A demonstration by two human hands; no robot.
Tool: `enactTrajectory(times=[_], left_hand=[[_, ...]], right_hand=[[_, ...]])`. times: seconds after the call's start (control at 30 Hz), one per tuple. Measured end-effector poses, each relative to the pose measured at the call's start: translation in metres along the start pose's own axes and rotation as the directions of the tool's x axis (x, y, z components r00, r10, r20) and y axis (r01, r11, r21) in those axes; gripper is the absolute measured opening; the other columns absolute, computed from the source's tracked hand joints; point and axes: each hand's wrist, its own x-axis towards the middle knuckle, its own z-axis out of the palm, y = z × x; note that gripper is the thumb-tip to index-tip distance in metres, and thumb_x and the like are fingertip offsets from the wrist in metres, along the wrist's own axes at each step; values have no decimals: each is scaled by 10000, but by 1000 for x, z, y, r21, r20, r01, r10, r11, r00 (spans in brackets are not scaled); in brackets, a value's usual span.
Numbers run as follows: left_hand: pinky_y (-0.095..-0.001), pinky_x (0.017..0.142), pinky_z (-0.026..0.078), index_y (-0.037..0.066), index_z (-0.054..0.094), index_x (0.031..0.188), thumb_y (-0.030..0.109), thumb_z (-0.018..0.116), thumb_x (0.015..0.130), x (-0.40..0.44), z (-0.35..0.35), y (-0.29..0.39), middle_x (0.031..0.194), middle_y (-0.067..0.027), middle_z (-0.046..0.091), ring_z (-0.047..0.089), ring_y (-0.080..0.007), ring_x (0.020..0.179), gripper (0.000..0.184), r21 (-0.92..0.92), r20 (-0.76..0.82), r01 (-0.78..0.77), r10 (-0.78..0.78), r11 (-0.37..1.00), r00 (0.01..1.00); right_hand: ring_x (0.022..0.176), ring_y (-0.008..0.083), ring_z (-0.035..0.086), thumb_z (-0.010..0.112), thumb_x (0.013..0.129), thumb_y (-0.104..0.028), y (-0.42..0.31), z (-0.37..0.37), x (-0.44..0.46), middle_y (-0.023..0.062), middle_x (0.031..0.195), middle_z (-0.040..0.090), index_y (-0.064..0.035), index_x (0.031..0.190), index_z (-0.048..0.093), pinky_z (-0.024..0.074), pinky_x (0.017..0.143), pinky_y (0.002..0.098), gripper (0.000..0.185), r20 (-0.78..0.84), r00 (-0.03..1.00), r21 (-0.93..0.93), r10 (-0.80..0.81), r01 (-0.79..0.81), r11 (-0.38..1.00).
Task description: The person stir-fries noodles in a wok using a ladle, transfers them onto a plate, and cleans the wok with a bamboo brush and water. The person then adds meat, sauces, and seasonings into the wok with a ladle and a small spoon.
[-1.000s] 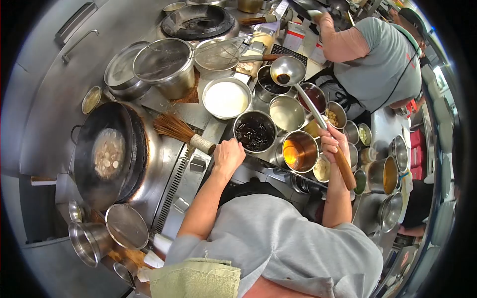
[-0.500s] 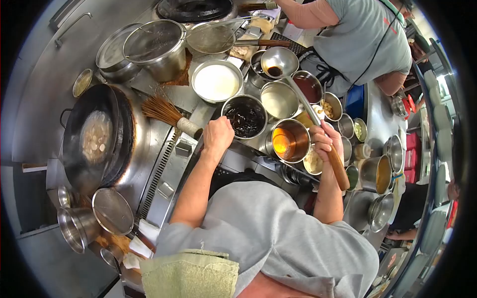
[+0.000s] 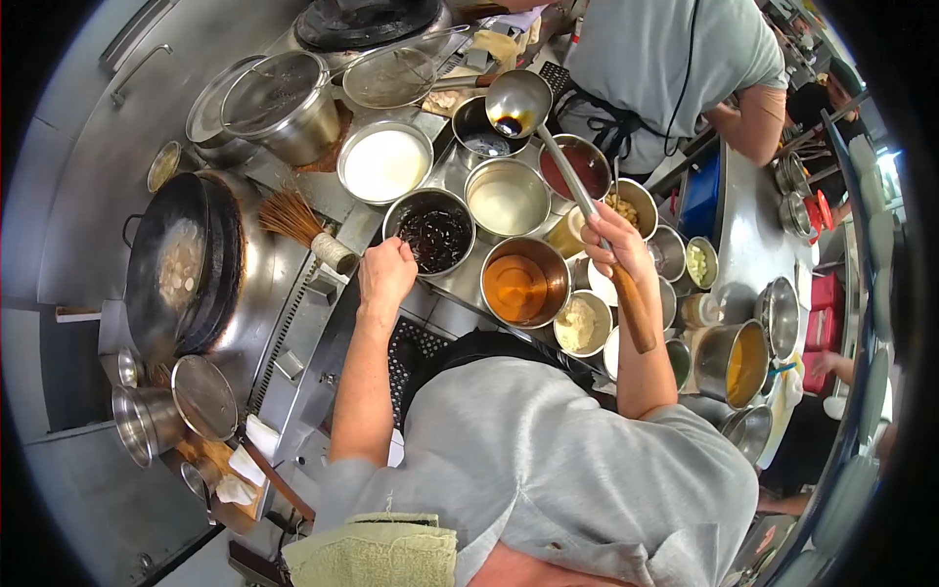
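Note:
My right hand [image 3: 621,245] is wrapped round the long handle of a ladle [image 3: 567,176], near where metal meets wood. The ladle's bowl holds a little dark liquid and hangs beside a pot of dark liquid [image 3: 481,137]. My left hand [image 3: 387,276] is closed, fingers pressed together at the near rim of a pot of black, glossy sauce [image 3: 430,233]. Whatever those fingers hold, if anything, is hidden. Close by stand a pot of orange liquid [image 3: 518,286], a pot of pale liquid [image 3: 507,201] and a pot of white liquid [image 3: 384,164].
At left a wok [image 3: 176,264] holds pale pieces in liquid. A bamboo brush [image 3: 298,223] lies near my left hand. Lidded pots and a round strainer [image 3: 389,78] stand behind. A co-worker [image 3: 665,68] stands at the far side. More pots and bowls line the right counter.
The view has shifted, so most of the counter appears further left. My left hand stays by the black sauce pot. The ladle stays in my right hand. The co-worker's arm has drawn back from the far left.

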Motion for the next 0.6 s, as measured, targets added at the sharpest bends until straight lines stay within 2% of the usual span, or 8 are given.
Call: enactTrajectory(times=[0.23, 0.37, 0.53, 0.6], left_hand=[[-514, 765, 499, 12, 661, 867, 193, 527, 895, -4, -4, 6, 829, -264, 655, 633, -450, 834, 227, 19, -16, -17, 18, 1000, 1000], [-519, 760, 495, 15, 650, 869, 193, 517, 902, 0, -9, -6, 825, -264, 655, 629, -457, 825, 224, 54, -54, 2, 1, 999, 999], [-531, 747, 489, 19, 646, 866, 196, 518, 904, 3, -12, -19, 816, -265, 651, 621, -466, 812, 222, 13, -78, -31, 32, 999, 996], [-533, 741, 487, 16, 642, 862, 197, 519, 904, 3, -13, -22, 813, -266, 649, 619, -468, 809, 222, 2, -71, -34, 34, 999, 997]], right_hand=[[443, 15, 361, 498, 978, -189, -8, -9, 4, -8, 754, 452, -98, 1316, 458, 277, 322, 160, 353, -8, 1000, -8, 20, -20, 1000], [443, 18, 367, 499, 977, -190, -5, -7, 4, -6, 756, 453, -96, 1316, 457, 289, 321, 167, 354, 5, 1000, 7, 13, -13, 1000], [442, 20, 364, 502, 975, -194, 1, 0, 4, -4, 757, 454, -100, 1337, 440, 290, 321, 170, 378, -12, 1000, -24, -2, 1, 1000], [442, 19, 363, 498, 978, -191, 3, 4, 5, 0, 760, 447, -96, 1297, 450, 298, 320, 168, 336, -37, 999, -21, -2, 1, 1000]])
